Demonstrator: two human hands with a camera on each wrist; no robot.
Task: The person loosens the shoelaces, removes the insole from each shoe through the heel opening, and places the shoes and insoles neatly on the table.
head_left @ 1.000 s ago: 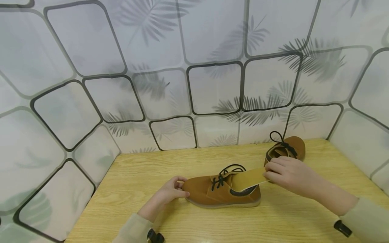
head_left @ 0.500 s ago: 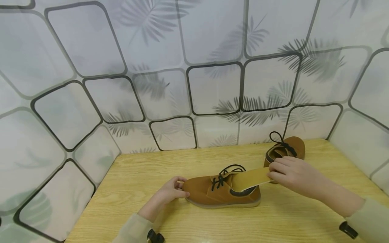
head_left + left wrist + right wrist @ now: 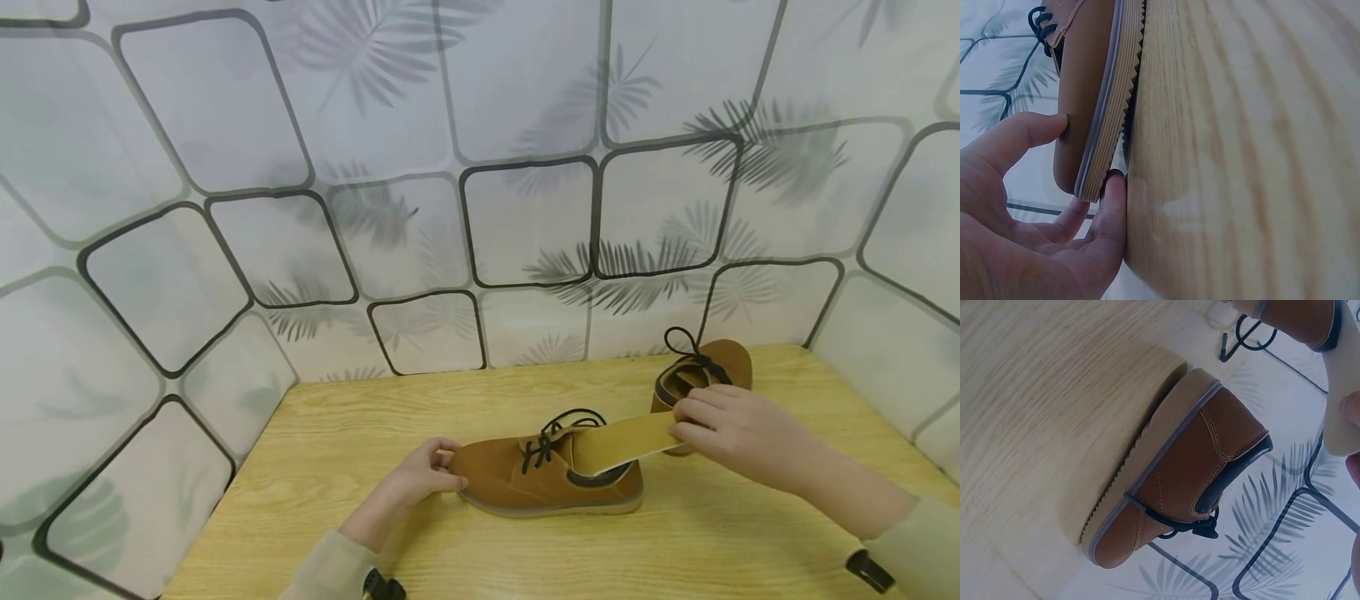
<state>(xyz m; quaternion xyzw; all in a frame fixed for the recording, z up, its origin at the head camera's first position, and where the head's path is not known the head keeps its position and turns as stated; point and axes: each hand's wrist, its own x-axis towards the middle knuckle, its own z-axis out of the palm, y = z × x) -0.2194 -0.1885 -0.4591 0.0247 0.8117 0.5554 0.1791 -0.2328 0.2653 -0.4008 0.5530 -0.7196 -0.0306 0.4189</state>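
Observation:
A brown lace-up shoe (image 3: 517, 475) lies sole down on the table, its toe pointing left. My left hand (image 3: 420, 475) grips that toe; in the left wrist view the thumb (image 3: 1047, 128) presses its side and fingers reach under the front of the sole. A tan insole (image 3: 626, 442) slants out of the shoe's opening, its front part hidden inside. Its heel end is pinched by my right hand (image 3: 738, 433). The insole's pale underside (image 3: 1341, 381) shows in the right wrist view, with fingertips (image 3: 1350, 409) on it at the right edge.
A second brown shoe (image 3: 731, 362) with black laces stands behind my right hand, partly covered by it; the right wrist view shows its side (image 3: 1179, 481). A patterned curtain (image 3: 532, 217) closes off the back and sides of the wooden table (image 3: 360, 417).
My right hand has drawn back a little to the right, and more of the insole shows outside the shoe. The left hand and the shoe have stayed in place.

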